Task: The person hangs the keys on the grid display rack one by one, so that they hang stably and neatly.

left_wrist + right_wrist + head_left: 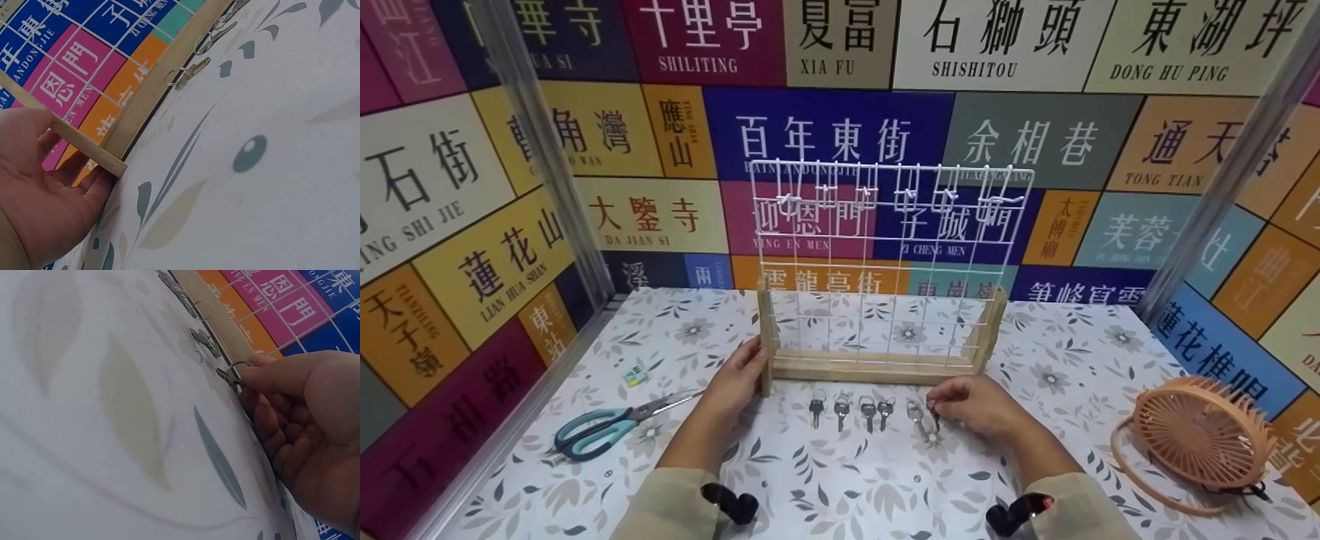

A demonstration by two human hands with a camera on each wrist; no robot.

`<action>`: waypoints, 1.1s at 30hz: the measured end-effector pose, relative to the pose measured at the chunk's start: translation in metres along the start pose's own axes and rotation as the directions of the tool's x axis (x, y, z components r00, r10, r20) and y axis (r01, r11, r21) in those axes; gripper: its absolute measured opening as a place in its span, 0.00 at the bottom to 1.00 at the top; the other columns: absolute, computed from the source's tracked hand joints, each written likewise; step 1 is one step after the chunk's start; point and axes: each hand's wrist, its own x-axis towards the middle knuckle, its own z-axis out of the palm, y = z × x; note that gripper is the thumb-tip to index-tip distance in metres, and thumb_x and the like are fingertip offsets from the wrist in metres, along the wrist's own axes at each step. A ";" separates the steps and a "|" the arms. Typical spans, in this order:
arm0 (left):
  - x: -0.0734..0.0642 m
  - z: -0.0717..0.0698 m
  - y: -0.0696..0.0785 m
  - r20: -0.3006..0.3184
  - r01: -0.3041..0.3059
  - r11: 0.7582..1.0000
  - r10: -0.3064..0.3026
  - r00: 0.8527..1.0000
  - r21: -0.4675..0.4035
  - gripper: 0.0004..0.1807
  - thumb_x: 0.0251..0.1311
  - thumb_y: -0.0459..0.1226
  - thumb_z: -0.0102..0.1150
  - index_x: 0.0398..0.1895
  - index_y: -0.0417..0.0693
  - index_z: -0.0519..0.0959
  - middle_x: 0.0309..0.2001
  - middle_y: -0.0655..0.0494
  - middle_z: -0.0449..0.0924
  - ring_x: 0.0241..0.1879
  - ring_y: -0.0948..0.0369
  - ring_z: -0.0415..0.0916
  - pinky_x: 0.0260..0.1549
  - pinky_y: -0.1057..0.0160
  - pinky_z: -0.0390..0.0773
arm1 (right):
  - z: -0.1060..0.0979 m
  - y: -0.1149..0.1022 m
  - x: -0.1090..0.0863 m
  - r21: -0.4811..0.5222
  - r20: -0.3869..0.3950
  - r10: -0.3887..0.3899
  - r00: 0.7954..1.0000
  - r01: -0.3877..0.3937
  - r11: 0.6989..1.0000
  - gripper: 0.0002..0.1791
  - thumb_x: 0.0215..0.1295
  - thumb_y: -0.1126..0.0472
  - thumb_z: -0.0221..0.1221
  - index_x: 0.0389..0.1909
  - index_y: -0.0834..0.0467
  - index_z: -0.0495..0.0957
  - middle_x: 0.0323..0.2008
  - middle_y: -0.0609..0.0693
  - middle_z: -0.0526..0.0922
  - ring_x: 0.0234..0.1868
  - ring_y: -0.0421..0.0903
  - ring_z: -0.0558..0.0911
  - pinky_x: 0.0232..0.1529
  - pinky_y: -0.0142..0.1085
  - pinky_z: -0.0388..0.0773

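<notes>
A white wire grid rack (pixel 877 371) with a wooden frame stands upright on the table, hooks along its upper part. My left hand (pixel 733 384) holds the rack's left wooden end piece (pixel 90 149), thumb in front and fingers behind it. At the right end of a row of keys, my right hand (pixel 981 409) pinches a small key (pixel 229 377) with a metal ring between thumb and forefinger. Several other ringed keys lie before the rack's base, among them a dark key (pixel 815 411) at the left end and a silver key (pixel 916 412) beside my right fingertips.
Teal-handled scissors (pixel 598 433) lie left of my left forearm, with a small green-and-white packet (pixel 636 375) behind them. An orange fan (pixel 1204 431) stands at the right. Printed sign panels (pixel 829 124) surround the flower-patterned table (pixel 855 480).
</notes>
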 end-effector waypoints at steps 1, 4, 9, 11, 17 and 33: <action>0.000 0.000 0.000 -0.002 0.003 1.000 -0.003 1.000 0.000 0.34 0.74 0.64 0.56 0.81 0.79 0.64 0.82 0.63 0.64 0.85 0.52 0.56 0.85 0.42 0.53 | 0.000 0.000 0.000 -0.004 -0.006 0.006 1.000 -0.007 1.000 0.10 0.67 0.62 0.70 0.48 0.51 0.91 0.45 0.49 0.90 0.39 0.44 0.82 0.38 0.35 0.81; 0.000 0.001 0.000 -0.003 0.012 1.000 -0.012 1.000 -0.009 0.34 0.74 0.64 0.56 0.81 0.80 0.64 0.82 0.63 0.65 0.85 0.53 0.56 0.86 0.43 0.52 | -0.001 -0.003 -0.001 0.019 -0.021 0.027 0.999 -0.027 0.999 0.11 0.67 0.63 0.70 0.48 0.51 0.91 0.45 0.49 0.90 0.37 0.44 0.82 0.36 0.35 0.80; -0.001 0.001 0.001 0.000 -0.010 1.000 0.010 1.000 -0.021 0.33 0.76 0.62 0.55 0.82 0.78 0.64 0.82 0.62 0.65 0.85 0.52 0.56 0.86 0.44 0.53 | -0.005 -0.014 -0.003 0.117 -0.055 0.025 0.998 -0.018 0.993 0.13 0.69 0.61 0.70 0.52 0.57 0.90 0.47 0.51 0.91 0.42 0.44 0.85 0.44 0.33 0.82; -0.001 0.001 0.000 -0.001 -0.022 0.999 0.022 1.000 -0.025 0.33 0.77 0.61 0.55 0.82 0.76 0.64 0.82 0.61 0.65 0.85 0.52 0.57 0.85 0.45 0.54 | -0.006 -0.022 -0.003 0.157 -0.069 0.007 0.998 0.004 0.988 0.15 0.70 0.59 0.70 0.55 0.58 0.89 0.49 0.52 0.92 0.47 0.46 0.87 0.51 0.34 0.83; -0.001 0.001 -0.002 0.020 -0.064 0.996 0.066 0.998 -0.056 0.31 0.80 0.56 0.53 0.83 0.71 0.64 0.82 0.59 0.66 0.84 0.51 0.60 0.85 0.46 0.57 | -0.002 -0.055 -0.009 0.297 -0.083 -0.063 0.995 0.085 0.951 0.20 0.72 0.59 0.68 0.60 0.63 0.85 0.50 0.55 0.91 0.48 0.47 0.88 0.55 0.40 0.86; -0.001 0.002 -0.004 0.016 -0.075 0.996 0.076 0.997 -0.045 0.29 0.81 0.55 0.52 0.81 0.73 0.65 0.82 0.61 0.65 0.85 0.52 0.57 0.85 0.46 0.55 | 0.026 -0.180 -0.016 0.544 -0.162 -0.234 0.959 0.285 0.790 0.15 0.74 0.68 0.65 0.58 0.65 0.85 0.48 0.50 0.89 0.47 0.46 0.88 0.55 0.36 0.89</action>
